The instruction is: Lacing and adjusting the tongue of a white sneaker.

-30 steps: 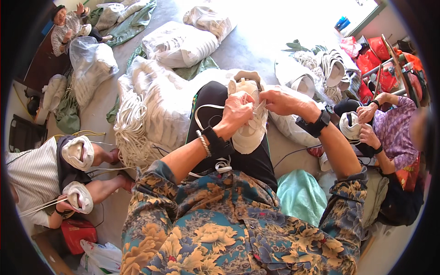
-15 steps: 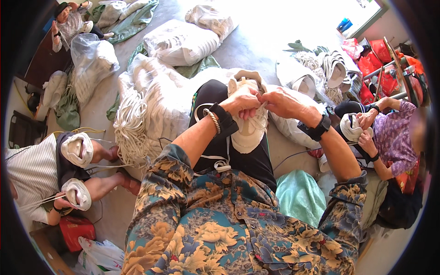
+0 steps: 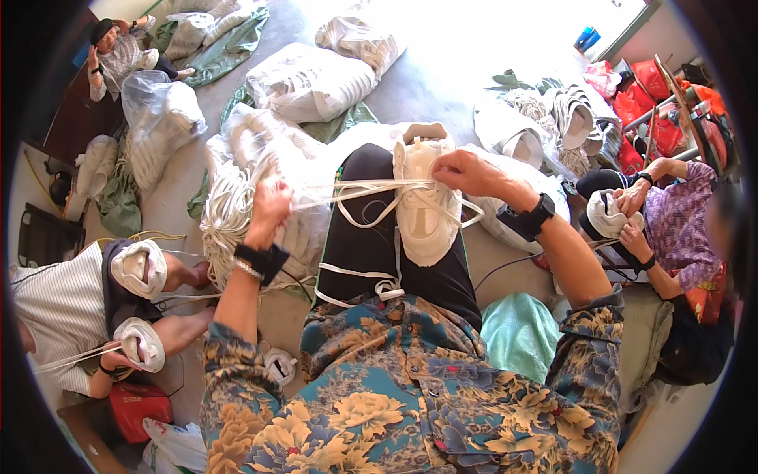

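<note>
A white sneaker (image 3: 425,207) rests sole-down on the person's black-clad thigh (image 3: 371,237). The right hand (image 3: 466,172) pinches the white shoelace (image 3: 359,188) at the shoe's upper eyelets, fingers closed on it. The left hand (image 3: 268,209), well apart to the left, is fisted around the lace's other end, stretching it taut across the leg. A bundle of white laces (image 3: 229,221) lies on the floor just behind the left hand. 2 co-workers sit at either side, each holding white shoes.

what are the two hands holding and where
Left hand grips the white lace by its pulled-out end; right hand pinches it at the white shoe.
</note>
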The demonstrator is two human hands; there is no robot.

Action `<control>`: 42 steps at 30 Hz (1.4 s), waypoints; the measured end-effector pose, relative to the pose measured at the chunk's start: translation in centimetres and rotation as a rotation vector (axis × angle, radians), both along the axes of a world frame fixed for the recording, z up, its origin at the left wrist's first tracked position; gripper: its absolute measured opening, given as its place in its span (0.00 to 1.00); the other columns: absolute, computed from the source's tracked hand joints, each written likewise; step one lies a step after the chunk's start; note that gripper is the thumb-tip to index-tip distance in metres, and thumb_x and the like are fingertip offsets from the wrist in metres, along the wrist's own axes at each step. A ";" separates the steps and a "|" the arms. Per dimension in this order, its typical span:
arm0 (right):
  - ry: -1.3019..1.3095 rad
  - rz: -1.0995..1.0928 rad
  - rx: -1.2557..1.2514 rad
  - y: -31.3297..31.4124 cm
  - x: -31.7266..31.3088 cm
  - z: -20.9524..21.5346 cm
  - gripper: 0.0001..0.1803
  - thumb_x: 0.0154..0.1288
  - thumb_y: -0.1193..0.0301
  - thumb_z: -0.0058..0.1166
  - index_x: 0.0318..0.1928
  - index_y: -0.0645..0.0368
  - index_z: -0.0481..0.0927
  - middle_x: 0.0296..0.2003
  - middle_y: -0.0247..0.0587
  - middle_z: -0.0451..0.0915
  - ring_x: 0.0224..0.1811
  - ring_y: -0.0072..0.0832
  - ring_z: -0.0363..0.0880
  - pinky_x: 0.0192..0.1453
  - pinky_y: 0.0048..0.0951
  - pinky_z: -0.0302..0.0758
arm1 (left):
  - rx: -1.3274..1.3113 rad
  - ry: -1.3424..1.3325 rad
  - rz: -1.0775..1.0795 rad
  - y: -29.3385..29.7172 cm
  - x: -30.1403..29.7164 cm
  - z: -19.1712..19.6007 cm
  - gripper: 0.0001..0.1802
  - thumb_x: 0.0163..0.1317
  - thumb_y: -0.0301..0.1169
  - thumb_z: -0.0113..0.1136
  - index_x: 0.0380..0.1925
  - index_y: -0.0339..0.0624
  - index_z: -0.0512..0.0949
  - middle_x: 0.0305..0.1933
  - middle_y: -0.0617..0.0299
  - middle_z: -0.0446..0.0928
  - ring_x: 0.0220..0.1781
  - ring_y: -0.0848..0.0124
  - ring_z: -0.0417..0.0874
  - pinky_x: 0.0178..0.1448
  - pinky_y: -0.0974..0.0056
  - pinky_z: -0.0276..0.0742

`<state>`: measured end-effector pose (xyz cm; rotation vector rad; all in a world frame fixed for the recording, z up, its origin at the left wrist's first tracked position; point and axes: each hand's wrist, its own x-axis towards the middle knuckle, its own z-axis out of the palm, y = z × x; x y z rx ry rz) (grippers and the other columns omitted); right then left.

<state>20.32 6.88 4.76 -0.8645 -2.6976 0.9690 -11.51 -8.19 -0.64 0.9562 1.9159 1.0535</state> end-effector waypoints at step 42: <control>0.171 -0.331 -0.391 -3.1 1.0 -1.4 0.15 0.64 0.69 0.44 0.46 0.65 0.75 0.19 0.33 0.72 0.19 0.18 0.69 0.24 0.22 0.68 | 0.503 -0.915 1.039 -16.3 -21.3 -8.4 0.06 0.63 0.27 0.44 0.32 0.37 0.70 0.29 0.59 0.73 0.23 0.72 0.72 0.23 0.73 0.67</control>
